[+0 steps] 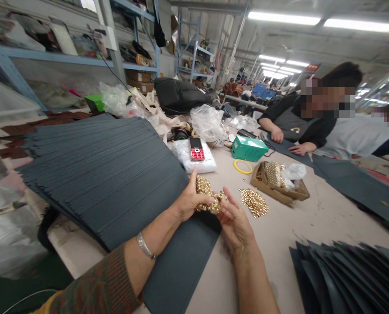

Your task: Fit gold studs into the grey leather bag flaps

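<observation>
A bunched gold chain (pixel 204 185) lies across both my hands, above a dark blue-grey panel (pixel 181 266) on the table. My left hand (pixel 191 198) is closed around its larger bundle, thumb on top. The fingers of my right hand (pixel 233 216) curl and pinch at the chain's other end. To the right of my hands, a loose pile of small gold pieces (pixel 255 203) rests on the table. Behind that stands an open cardboard box (pixel 279 196) holding more gold chain (pixel 274 173) and clear plastic.
A fanned stack of dark panels (pixel 109 161) fills the left; another stack (pixel 347 279) is at lower right. A red phone (pixel 197 149) lies on a white packet. Beyond are yellow tape (pixel 243 167) and a green box (pixel 249 148). A co-worker (pixel 308 109) handles a panel across the table.
</observation>
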A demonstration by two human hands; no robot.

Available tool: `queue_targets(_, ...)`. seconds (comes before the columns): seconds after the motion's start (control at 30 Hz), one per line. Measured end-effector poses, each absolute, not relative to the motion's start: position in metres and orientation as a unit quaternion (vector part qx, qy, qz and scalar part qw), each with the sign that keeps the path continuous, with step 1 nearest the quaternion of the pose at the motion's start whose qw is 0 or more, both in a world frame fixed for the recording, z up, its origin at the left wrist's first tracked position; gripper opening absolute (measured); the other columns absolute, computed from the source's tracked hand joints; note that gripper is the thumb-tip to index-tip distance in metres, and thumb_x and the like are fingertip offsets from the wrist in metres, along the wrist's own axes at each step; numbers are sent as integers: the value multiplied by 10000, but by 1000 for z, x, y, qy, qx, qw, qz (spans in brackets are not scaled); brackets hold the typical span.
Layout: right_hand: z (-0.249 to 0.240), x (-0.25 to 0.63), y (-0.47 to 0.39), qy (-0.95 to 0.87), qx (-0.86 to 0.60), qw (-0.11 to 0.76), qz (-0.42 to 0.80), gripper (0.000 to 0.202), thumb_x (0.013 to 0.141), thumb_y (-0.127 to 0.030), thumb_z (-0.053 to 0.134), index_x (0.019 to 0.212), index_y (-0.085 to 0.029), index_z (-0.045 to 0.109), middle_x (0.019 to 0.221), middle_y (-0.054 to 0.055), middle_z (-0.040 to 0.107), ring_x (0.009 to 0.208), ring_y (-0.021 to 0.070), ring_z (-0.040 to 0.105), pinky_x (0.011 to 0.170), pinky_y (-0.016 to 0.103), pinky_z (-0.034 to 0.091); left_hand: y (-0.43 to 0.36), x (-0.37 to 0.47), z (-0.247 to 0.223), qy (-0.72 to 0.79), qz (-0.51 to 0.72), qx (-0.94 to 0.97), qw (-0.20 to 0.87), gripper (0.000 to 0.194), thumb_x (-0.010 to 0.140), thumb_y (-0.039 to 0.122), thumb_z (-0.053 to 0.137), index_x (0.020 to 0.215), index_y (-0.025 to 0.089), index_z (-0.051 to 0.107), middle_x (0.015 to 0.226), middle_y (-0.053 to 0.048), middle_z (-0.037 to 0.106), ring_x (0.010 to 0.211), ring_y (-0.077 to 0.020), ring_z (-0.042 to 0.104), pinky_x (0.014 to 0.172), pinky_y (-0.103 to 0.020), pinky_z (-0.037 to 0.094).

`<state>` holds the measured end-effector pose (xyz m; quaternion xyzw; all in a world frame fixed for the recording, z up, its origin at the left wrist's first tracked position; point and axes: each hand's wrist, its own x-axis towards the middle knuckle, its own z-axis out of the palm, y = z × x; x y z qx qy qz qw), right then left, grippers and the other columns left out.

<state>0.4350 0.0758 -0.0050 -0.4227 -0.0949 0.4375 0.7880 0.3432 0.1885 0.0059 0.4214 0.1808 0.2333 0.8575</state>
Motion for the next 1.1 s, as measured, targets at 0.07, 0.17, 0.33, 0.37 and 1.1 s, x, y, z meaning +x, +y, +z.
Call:
queue_targets(0.07, -4, 435, 76, -93, -423, 789, 436, 822, 620, -170, 831, 1325, -140, 408, 979, 104, 725, 812, 178, 700, 703, 249, 575, 189, 343, 5, 178, 230, 421, 859, 1229, 578, 31, 721, 1473, 327, -66, 872, -51, 641, 844, -257, 664, 716, -361, 528)
queue_targets(0.17, -4, 434, 76, -103, -431, 787, 428, 909, 586, -143, 847, 1357, -139, 365, 1020, 112, 714, 820, 171, 697, 704, 236, 568, 190, 343, 2, 162, 227, 434, 857, 1250, 575, 32, 730, 1469, 331, -90, 898, -56, 644, 868, -271, 663, 721, -359, 524)
queue_targets(0.33, -6, 432, 79, -112, -466, 779, 405, 1031, 542, -123, 864, 1404, -136, 299, 1016, 110, 715, 782, 165, 696, 692, 239, 567, 190, 342, -1, 167, 230, 503, 816, 1294, 567, 57, 781, 1471, 320, -107, 898, -51, 641, 865, -277, 653, 724, -380, 525)
queue_targets(0.37, -7, 431, 80, -112, -471, 780, 398, 1040, 536, -129, 866, 1406, -129, 296, 997, 109, 719, 772, 166, 697, 690, 244, 567, 190, 342, -1, 173, 230, 510, 811, 1296, 562, 57, 782, 1473, 313, -102, 882, -46, 639, 857, -277, 651, 714, -378, 526)
queue_targets(1.1, -18, 424, 91, -40, -467, 796, 384, 937, 461, -143, 881, 1282, -153, 428, 920, 69, 727, 752, 181, 695, 665, 277, 580, 190, 343, 4, 217, 251, 521, 787, 1260, 527, 23, 718, 1481, 288, -60, 903, -42, 583, 803, -236, 630, 655, -329, 515)
